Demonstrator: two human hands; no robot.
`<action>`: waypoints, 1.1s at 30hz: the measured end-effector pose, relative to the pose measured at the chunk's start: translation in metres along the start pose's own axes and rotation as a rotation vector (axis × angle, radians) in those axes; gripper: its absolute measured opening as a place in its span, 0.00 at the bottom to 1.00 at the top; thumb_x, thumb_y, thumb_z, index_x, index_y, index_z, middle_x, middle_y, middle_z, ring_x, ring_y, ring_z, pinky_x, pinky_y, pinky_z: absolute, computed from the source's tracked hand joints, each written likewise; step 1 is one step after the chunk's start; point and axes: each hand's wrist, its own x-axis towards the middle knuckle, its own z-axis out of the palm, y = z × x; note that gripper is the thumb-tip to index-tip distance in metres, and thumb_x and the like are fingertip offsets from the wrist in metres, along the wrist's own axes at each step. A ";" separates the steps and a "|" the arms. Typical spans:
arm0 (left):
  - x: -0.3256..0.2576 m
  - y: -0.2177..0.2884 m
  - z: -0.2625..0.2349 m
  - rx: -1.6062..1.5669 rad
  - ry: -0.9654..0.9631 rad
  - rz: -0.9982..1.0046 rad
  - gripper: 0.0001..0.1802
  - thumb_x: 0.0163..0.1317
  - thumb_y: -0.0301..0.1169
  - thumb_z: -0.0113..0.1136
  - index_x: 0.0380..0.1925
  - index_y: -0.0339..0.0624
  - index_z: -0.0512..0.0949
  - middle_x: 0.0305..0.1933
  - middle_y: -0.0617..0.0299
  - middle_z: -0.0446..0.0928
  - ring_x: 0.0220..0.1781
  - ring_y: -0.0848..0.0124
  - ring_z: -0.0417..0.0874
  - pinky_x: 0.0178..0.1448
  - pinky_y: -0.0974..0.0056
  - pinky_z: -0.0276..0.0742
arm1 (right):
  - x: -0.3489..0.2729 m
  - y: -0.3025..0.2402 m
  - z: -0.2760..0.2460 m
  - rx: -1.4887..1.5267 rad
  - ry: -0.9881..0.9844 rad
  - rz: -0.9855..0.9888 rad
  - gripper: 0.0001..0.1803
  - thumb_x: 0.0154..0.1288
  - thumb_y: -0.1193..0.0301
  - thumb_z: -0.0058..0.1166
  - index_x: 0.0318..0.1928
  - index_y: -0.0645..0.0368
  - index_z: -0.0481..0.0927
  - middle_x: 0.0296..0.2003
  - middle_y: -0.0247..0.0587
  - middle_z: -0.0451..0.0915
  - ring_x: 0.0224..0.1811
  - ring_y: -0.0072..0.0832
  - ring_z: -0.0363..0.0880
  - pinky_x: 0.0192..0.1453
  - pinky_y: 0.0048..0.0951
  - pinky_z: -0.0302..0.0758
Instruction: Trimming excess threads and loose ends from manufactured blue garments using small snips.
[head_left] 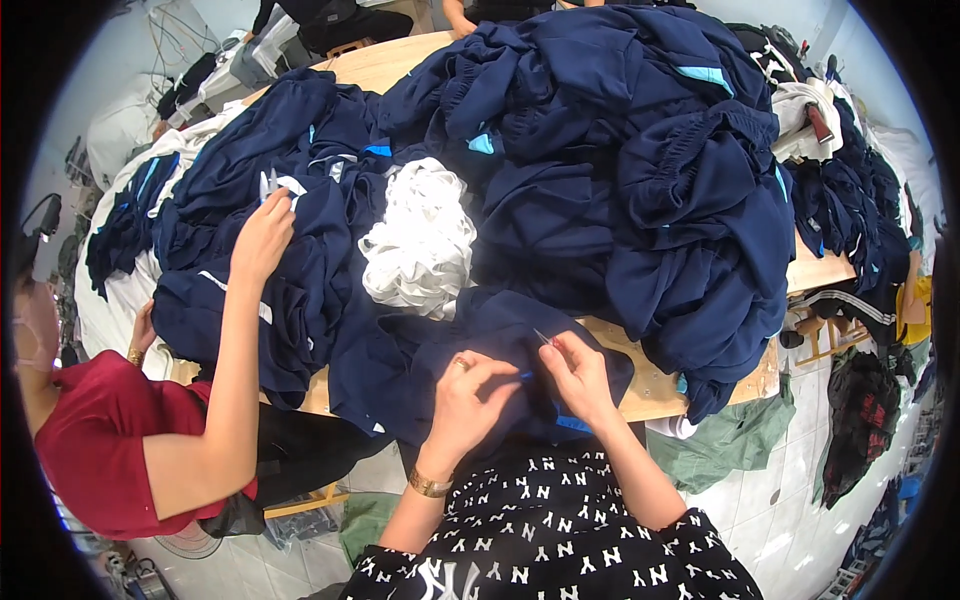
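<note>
My left hand, with a ring and a gold-coloured wrist band, is closed in a pinch on a small bright-blue edge of a navy garment. Just right of it, my right hand is closed around a small pointed metal tool, with a bit of red showing at the fingers. Most of that tool is hidden in the hand, so its exact kind cannot be told. The navy cloth lies below both hands and hangs over the near table edge.
A heap of white drawstring or tape lies ahead, beside a tall navy garment pile on the wooden table. To the left, a co-worker in a red top holds scissors over other navy garments. Green cloth lies at right, below the table.
</note>
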 end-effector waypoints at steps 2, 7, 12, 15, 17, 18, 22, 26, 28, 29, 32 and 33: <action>-0.001 0.006 -0.005 -0.028 -0.187 0.007 0.14 0.45 0.28 0.72 0.35 0.41 0.82 0.36 0.58 0.75 0.38 0.65 0.80 0.42 0.64 0.76 | 0.005 0.008 0.007 0.070 0.037 -0.003 0.19 0.58 0.58 0.62 0.35 0.62 0.77 0.23 0.38 0.79 0.22 0.19 0.73 0.30 0.23 0.71; -0.001 -0.014 0.004 -0.350 0.218 -0.234 0.06 0.56 0.24 0.64 0.33 0.34 0.79 0.36 0.58 0.75 0.35 0.70 0.82 0.37 0.70 0.80 | 0.014 0.020 0.007 -0.082 -0.052 0.171 0.16 0.54 0.62 0.66 0.31 0.62 0.78 0.16 0.31 0.70 0.20 0.14 0.62 0.24 0.22 0.62; 0.010 -0.036 0.003 0.144 0.092 -0.211 0.20 0.69 0.38 0.48 0.30 0.30 0.78 0.35 0.50 0.79 0.37 0.64 0.81 0.41 0.65 0.75 | 0.009 0.010 -0.001 0.338 -0.028 0.079 0.10 0.61 0.69 0.61 0.28 0.63 0.76 0.20 0.18 0.66 0.24 0.09 0.58 0.26 0.16 0.57; 0.016 -0.039 0.014 -0.070 -0.027 -0.263 0.18 0.70 0.39 0.48 0.37 0.32 0.78 0.39 0.57 0.79 0.42 0.72 0.77 0.47 0.68 0.72 | 0.003 -0.012 -0.009 0.448 -0.069 0.065 0.08 0.62 0.71 0.60 0.30 0.63 0.77 0.23 0.18 0.67 0.26 0.08 0.59 0.29 0.15 0.58; 0.023 -0.029 0.017 -0.472 -0.117 -0.392 0.15 0.66 0.37 0.53 0.41 0.34 0.76 0.46 0.55 0.79 0.50 0.69 0.78 0.55 0.66 0.70 | -0.001 -0.010 -0.014 0.489 -0.106 0.047 0.06 0.63 0.74 0.58 0.33 0.63 0.77 0.25 0.18 0.68 0.28 0.08 0.60 0.32 0.13 0.60; 0.023 -0.040 0.023 -0.523 -0.106 -0.305 0.11 0.65 0.33 0.56 0.39 0.35 0.77 0.47 0.56 0.79 0.50 0.72 0.76 0.56 0.67 0.69 | -0.001 -0.010 -0.015 0.487 -0.101 0.046 0.06 0.63 0.74 0.58 0.33 0.63 0.77 0.25 0.18 0.68 0.28 0.08 0.60 0.32 0.13 0.60; 0.027 -0.032 0.027 -0.644 0.053 -0.257 0.09 0.64 0.30 0.56 0.36 0.34 0.75 0.45 0.55 0.79 0.49 0.70 0.77 0.54 0.66 0.71 | -0.006 -0.001 -0.020 0.443 -0.068 0.033 0.07 0.60 0.75 0.60 0.35 0.64 0.76 0.24 0.18 0.67 0.25 0.08 0.59 0.29 0.12 0.58; 0.032 -0.026 0.021 0.162 -0.063 -0.146 0.12 0.67 0.31 0.48 0.36 0.33 0.77 0.44 0.48 0.79 0.50 0.52 0.78 0.55 0.54 0.71 | -0.012 0.001 -0.025 0.458 0.032 0.045 0.10 0.57 0.77 0.63 0.37 0.64 0.76 0.24 0.19 0.66 0.23 0.07 0.57 0.26 0.12 0.55; 0.025 -0.024 0.031 0.361 -0.072 -0.040 0.17 0.69 0.35 0.43 0.37 0.34 0.77 0.43 0.48 0.78 0.56 0.47 0.73 0.64 0.49 0.61 | -0.013 0.003 -0.023 0.487 0.013 0.046 0.10 0.57 0.77 0.63 0.38 0.64 0.76 0.24 0.19 0.66 0.23 0.07 0.57 0.26 0.12 0.55; 0.023 -0.023 0.033 0.423 -0.091 -0.033 0.16 0.70 0.36 0.43 0.38 0.35 0.77 0.41 0.50 0.78 0.57 0.48 0.72 0.65 0.51 0.59 | -0.014 0.004 -0.023 0.517 -0.007 0.045 0.10 0.56 0.78 0.63 0.38 0.64 0.76 0.24 0.19 0.66 0.23 0.07 0.58 0.26 0.12 0.55; 0.032 -0.014 0.027 0.246 -0.219 -0.136 0.19 0.70 0.38 0.42 0.38 0.34 0.77 0.40 0.50 0.79 0.54 0.49 0.73 0.62 0.50 0.61 | -0.017 0.000 -0.025 0.493 -0.053 0.048 0.10 0.57 0.78 0.62 0.38 0.65 0.76 0.24 0.19 0.66 0.24 0.07 0.59 0.28 0.12 0.57; 0.035 -0.012 0.024 0.090 -0.318 -0.221 0.21 0.69 0.40 0.41 0.37 0.32 0.77 0.38 0.49 0.80 0.51 0.48 0.76 0.60 0.48 0.62 | -0.017 -0.003 -0.026 0.496 -0.068 0.042 0.09 0.57 0.78 0.62 0.37 0.65 0.75 0.24 0.19 0.66 0.25 0.08 0.59 0.28 0.13 0.57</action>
